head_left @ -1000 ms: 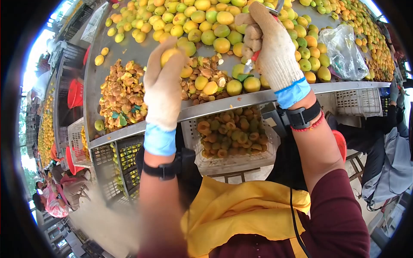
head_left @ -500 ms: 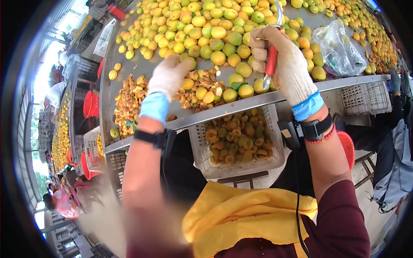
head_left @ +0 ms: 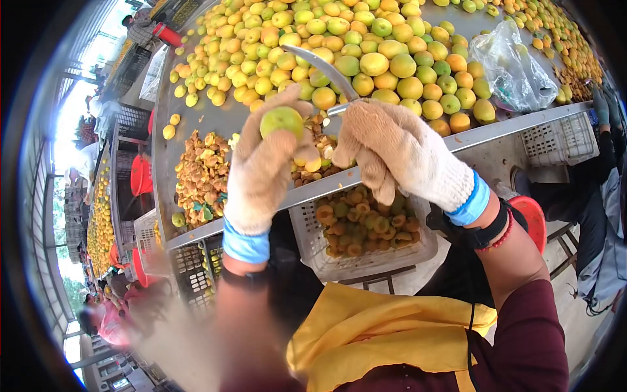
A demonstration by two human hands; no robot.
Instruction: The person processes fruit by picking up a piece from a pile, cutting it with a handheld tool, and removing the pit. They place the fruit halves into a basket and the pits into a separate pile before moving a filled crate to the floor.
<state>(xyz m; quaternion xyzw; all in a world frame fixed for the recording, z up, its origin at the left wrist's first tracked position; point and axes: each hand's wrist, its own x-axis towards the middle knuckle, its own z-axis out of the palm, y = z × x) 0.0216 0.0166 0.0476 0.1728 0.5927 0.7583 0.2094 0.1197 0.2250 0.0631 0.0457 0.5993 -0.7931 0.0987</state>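
My left hand (head_left: 264,157), in a cotton glove with a blue cuff, is closed round a green-yellow apricot (head_left: 282,122). To its right, my gloved right hand (head_left: 398,140) grips a curved knife (head_left: 323,65). The blade sweeps up and to the left, above the apricot and apart from it; the handle is hidden in my fingers. Both hands are over the near edge of a metal table (head_left: 215,116). Beyond them spreads a big heap of whole apricots (head_left: 287,42). Cut fruit pieces (head_left: 204,171) are piled to the left of my left hand.
Below the table edge, a white crate (head_left: 313,255) holds halved apricots (head_left: 369,219). A clear plastic bag (head_left: 513,68) lies on the table at right. Another white crate (head_left: 562,140) and a red bucket (head_left: 529,219) are at right. A co-worker's gloved hand (head_left: 601,104) shows at far right.
My left hand has lifted an apricot from the table and come nearer. My right hand has moved down and left, turning the knife so its blade points left towards the apricot.
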